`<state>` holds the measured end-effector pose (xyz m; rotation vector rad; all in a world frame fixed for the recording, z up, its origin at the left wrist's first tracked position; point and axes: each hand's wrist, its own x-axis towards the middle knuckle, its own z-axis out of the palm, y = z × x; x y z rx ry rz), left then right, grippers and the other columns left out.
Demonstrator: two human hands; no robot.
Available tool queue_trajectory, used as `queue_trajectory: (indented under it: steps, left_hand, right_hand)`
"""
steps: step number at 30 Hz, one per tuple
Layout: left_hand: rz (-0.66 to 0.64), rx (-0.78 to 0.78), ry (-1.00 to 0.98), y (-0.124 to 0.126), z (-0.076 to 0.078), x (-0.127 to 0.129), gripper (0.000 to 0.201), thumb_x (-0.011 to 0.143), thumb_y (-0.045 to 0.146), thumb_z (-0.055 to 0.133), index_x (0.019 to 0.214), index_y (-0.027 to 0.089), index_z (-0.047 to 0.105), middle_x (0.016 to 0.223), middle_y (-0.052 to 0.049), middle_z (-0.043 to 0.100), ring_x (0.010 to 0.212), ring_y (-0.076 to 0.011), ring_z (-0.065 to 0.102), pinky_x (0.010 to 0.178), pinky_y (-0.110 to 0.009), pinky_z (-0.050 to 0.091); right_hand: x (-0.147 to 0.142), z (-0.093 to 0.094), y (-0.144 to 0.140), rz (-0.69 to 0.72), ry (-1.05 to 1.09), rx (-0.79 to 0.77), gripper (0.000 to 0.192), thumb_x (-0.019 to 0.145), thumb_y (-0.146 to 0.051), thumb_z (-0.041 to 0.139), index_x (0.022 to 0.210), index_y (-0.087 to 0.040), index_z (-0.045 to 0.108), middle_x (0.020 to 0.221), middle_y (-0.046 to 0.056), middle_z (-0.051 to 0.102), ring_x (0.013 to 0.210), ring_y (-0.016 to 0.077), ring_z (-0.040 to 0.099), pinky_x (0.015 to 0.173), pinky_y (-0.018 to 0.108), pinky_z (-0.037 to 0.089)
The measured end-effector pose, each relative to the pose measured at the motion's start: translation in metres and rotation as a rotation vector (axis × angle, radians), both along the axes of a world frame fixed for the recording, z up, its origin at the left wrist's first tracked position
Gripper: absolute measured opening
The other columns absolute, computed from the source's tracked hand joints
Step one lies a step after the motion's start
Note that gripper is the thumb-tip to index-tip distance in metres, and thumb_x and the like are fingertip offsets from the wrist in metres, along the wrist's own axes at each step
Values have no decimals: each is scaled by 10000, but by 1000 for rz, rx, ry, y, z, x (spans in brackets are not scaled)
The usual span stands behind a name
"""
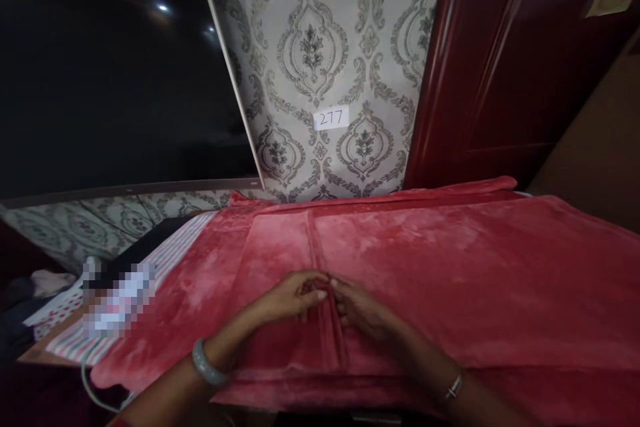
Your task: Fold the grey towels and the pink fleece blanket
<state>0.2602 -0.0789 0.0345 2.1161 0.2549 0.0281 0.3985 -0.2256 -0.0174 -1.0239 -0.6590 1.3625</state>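
Note:
A soft red blanket (450,280) covers most of the surface before me. Near its middle, my left hand (295,295) is closed on a gathered fold of the cloth, thumb pointing inward. My right hand (363,307) meets it from the other side, its fingers pinching the same fold, and the fingertips of both hands nearly touch. From the pinched spot the fold runs away towards the wall and also down towards me. Some of the fingers are hidden behind the cloth. A pale bangle is on my left wrist and a thin metal bracelet on my right.
A large dark television screen (115,80) stands at the left against patterned wallpaper (313,47). On the wall is a paper label (331,118) reading 277. A dark red wooden panel (500,60) rises at right. Striped cloth (183,247) shows at the left, with a cable (90,383) below.

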Motion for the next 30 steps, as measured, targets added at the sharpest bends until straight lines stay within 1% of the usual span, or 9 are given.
queue_trajectory:
  steps: [1,3,6,9,12,17,22,26,30]
  left_hand:
    - [12,43,-14,9,4,2,420,899,468,560,1189,184,670,1001,-72,725,843,-191,649,740,-297,532]
    - [100,227,-57,34,12,10,358,915,400,526,1137,182,703,1071,-82,742,948,-215,665,841,-325,539]
    - [286,485,-50,83,24,35,383,886,254,522,1227,162,671,1231,-113,711,1110,-261,643,988,-389,504]
    - [356,563,-25,129,30,68,447,865,168,546,1304,123,614,1354,-163,635,1263,-299,563,1101,-439,418]
    - [358,588,28,159,27,104,362,896,185,589,1251,125,628,1338,-166,628,1261,-290,566,1085,-455,436]
    - [328,591,97,181,7,148,355,935,380,633,1218,166,618,1248,-95,635,1088,-237,636,936,-472,546]
    - [332,595,153,196,-7,164,360,939,381,629,1226,164,608,1227,-97,633,1051,-225,641,894,-447,562]
    - [323,595,217,205,-6,163,323,935,383,635,1158,149,634,1134,-72,661,971,-208,658,839,-409,577]
    - [346,619,195,207,6,166,311,943,396,621,1119,141,641,1081,-60,668,931,-198,660,810,-388,578]
  right_hand:
    - [-4,0,1,-22,-5,-9,645,789,-625,701,1280,-226,579,1022,69,737,791,187,698,696,313,525]
    - [-11,-1,4,-62,-11,-2,640,759,-589,739,1275,-242,591,1039,57,738,808,190,697,699,311,523]
    - [-17,-6,5,-62,-28,58,626,672,-565,814,1168,-219,653,1015,53,744,855,225,698,769,364,542]
    - [-18,-17,6,-39,-39,108,611,632,-560,850,1089,-188,688,952,52,750,883,257,705,842,416,540]
    - [-19,-30,8,-49,-30,125,602,608,-584,858,1004,-154,715,884,63,748,877,279,713,898,458,524]
    - [-21,-37,11,-79,-27,192,678,554,-616,879,1011,-142,717,856,65,740,906,305,710,950,501,500]
    - [-24,-24,5,-41,-39,232,637,631,-607,849,1069,-167,703,876,45,735,932,296,706,963,495,499]
    - [-26,-19,5,-69,-72,235,567,630,-584,855,996,-180,700,848,30,734,864,284,710,931,491,520]
    - [-30,-14,3,-121,-77,250,520,681,-563,823,1008,-183,682,868,33,734,885,281,709,932,488,519]
